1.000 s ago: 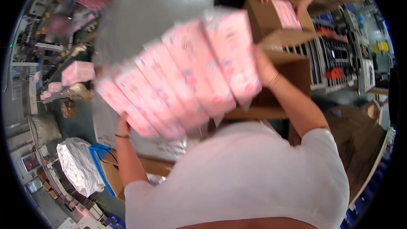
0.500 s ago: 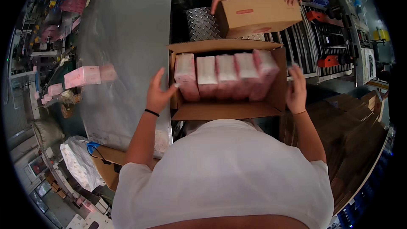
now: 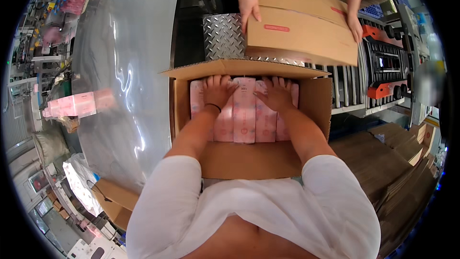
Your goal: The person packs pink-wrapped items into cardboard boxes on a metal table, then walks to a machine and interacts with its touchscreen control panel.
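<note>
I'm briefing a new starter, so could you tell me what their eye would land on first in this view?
First, the open cardboard box at centre, where the left hand and right hand press flat on a row of pink packs standing inside. Just beyond it, another person's hands rest on a closed carton on the roller conveyor. To the left, more pink packs lie beside a shiny metal table.

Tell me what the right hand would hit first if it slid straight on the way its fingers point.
Probably the far wall of the open cardboard box. The right hand lies flat on the pink packs, fingers pointing away from the person.
</note>
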{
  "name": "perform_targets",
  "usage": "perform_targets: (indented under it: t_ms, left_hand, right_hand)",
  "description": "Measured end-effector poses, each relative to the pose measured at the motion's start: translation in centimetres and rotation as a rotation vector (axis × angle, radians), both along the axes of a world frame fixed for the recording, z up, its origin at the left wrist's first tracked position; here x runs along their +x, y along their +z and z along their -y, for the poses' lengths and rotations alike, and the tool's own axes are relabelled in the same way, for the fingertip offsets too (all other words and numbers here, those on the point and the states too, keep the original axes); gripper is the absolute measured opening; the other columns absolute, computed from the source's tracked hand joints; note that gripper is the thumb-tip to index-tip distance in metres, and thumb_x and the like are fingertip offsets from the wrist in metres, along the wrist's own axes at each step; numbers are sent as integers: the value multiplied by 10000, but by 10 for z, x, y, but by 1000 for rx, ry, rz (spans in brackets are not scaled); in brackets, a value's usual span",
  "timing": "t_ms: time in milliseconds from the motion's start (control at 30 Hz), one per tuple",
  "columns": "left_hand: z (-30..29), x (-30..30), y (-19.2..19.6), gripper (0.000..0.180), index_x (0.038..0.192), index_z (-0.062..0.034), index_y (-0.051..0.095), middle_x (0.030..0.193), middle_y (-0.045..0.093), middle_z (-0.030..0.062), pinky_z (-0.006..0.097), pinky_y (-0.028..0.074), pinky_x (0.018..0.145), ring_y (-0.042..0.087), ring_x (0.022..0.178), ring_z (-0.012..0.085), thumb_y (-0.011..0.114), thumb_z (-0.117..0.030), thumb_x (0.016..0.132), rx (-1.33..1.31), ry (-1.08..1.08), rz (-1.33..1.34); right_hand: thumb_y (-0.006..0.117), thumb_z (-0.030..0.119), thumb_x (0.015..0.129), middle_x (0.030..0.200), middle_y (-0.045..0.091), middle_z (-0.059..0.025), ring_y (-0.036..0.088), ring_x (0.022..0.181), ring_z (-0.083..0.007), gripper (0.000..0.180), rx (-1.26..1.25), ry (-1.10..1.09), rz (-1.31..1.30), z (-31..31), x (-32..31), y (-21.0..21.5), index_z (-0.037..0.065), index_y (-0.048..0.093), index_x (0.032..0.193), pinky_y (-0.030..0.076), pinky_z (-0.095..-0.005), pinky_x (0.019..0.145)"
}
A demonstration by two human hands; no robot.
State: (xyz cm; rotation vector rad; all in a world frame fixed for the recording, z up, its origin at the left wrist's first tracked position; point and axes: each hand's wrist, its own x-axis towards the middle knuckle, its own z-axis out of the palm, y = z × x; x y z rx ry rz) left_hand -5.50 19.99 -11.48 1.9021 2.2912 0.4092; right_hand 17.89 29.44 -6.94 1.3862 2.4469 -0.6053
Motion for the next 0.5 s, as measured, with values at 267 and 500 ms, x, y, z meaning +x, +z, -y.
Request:
perform_targets:
  t_ms: [267, 500]
  left_hand:
    - [44, -51, 145, 349, 1185, -138, 648, 1261, 587, 109, 458, 387, 1084, 486, 1273, 329, 677, -126, 837, 32, -477, 623]
    - [205, -352, 338, 703, 1393, -187, 475, 1386, 519, 48, 677, 177, 1127, 372, 1385, 343, 555, 44, 734, -90, 354, -662]
  right_hand:
    - [562, 599, 880, 1585, 215, -215, 111, 1489, -404, 868, -118, -4, 76, 6, -11, -29, 98, 291, 1534, 87, -635, 1172]
    - [703, 367, 835, 1570, 261, -195, 220, 1457, -395, 786, -79, 350, -120, 68, -58, 156, 101, 365, 1494, 175, -587, 1176]
